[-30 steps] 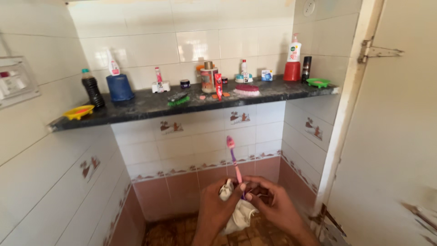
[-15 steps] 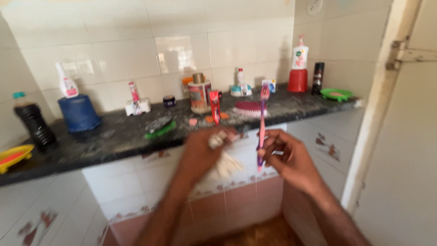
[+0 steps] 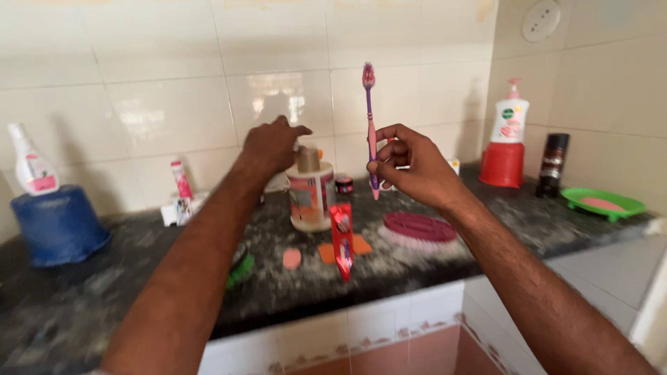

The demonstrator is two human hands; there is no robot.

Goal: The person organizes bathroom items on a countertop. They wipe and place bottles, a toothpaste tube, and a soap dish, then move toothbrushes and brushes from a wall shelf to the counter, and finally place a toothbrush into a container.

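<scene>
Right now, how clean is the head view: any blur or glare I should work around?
Head view: left hand and forearm smear with motion blur; right hand and its toothbrush stay fairly sharp; window glare on the wall tiles behind; counter soft toward the left edge.

Bright, warm daylight, even across scene; source out of view. Soft glare patches on glossy wall tiles far behind hands. Faint shadows on wall behind bottles. Motion blur on left hand and forearm, also near counter edge. Right hand and toothbrush fairly sharp. Slight wide-angle stretch at frame edges
</scene>
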